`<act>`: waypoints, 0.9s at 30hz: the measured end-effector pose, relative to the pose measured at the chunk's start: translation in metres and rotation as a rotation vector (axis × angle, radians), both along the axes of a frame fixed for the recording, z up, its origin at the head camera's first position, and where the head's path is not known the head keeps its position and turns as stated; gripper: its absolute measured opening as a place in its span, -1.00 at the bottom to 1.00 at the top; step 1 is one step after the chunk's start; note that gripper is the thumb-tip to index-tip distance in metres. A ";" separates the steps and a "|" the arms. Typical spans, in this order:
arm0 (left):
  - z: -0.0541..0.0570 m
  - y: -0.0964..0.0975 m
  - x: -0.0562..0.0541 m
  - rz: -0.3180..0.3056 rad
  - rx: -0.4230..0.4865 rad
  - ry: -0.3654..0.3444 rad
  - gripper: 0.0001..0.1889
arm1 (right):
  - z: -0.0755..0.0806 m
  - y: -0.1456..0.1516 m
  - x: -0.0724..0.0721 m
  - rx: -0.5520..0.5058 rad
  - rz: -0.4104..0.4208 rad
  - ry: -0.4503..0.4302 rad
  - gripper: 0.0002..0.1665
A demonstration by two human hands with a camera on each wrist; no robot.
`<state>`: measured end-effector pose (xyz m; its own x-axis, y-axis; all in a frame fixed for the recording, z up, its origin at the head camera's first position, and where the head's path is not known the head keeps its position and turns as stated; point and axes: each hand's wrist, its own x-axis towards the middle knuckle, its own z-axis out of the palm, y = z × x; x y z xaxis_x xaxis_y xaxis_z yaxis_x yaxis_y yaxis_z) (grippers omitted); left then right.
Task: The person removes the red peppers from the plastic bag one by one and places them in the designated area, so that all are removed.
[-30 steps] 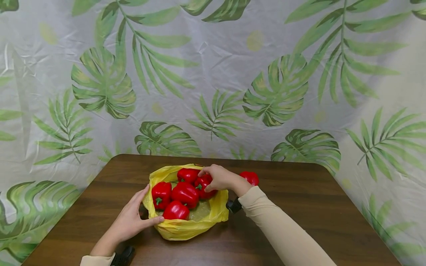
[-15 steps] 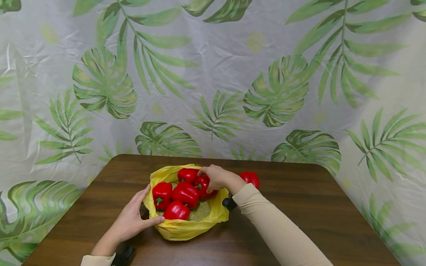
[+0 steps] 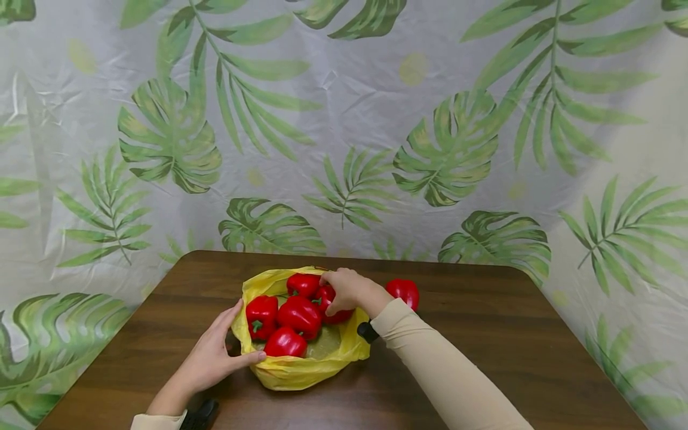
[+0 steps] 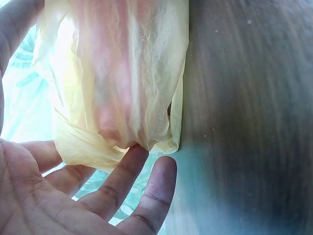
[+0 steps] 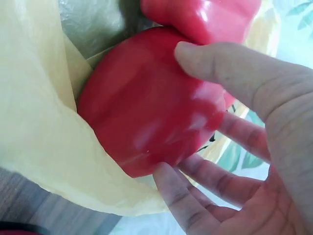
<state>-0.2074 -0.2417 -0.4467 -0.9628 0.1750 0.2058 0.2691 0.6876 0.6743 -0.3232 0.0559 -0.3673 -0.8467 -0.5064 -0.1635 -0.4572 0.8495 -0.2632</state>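
Observation:
A yellow plastic bag [image 3: 301, 376] stands with its mouth spread wide on the table. Several red bell peppers [image 3: 299, 316] lie inside it. My left hand [image 3: 212, 353] steadies the bag from the left, thumb along the near rim; in the left wrist view its spread fingers [image 4: 124, 176] touch the bag's outside [image 4: 98, 83]. At the bag's right side my right hand [image 3: 352, 291] holds a bell pepper [image 3: 324, 295] within the mouth. The right wrist view shows the thumb on top of that pepper [image 5: 146, 103] and fingertips along its far side, with a second pepper [image 5: 205, 17] against it.
Another red bell pepper [image 3: 404, 292] rests on the brown wooden table [image 3: 484, 346] right of the bag, partly behind the right forearm. A leaf-patterned curtain [image 3: 344, 119] hangs behind the table's far edge.
My right wrist and forearm have shifted slightly left, and the pepper in that hand has turned a little within the bag. The left hand and the bag stay in place.

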 end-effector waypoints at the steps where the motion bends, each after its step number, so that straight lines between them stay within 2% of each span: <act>1: 0.000 0.000 0.000 0.000 0.001 0.001 0.24 | 0.000 0.000 0.000 0.004 -0.001 0.007 -0.32; 6: 0.000 0.000 0.001 -0.004 0.000 0.009 0.24 | 0.006 0.001 0.001 0.006 -0.010 0.016 -0.33; 14: 0.000 0.000 0.001 -0.003 -0.005 0.006 0.24 | 0.019 0.008 0.000 -0.046 -0.044 -0.007 -0.31; 27: -0.001 0.001 0.000 -0.007 0.005 -0.013 0.24 | 0.023 0.016 0.001 -0.108 -0.075 -0.009 -0.26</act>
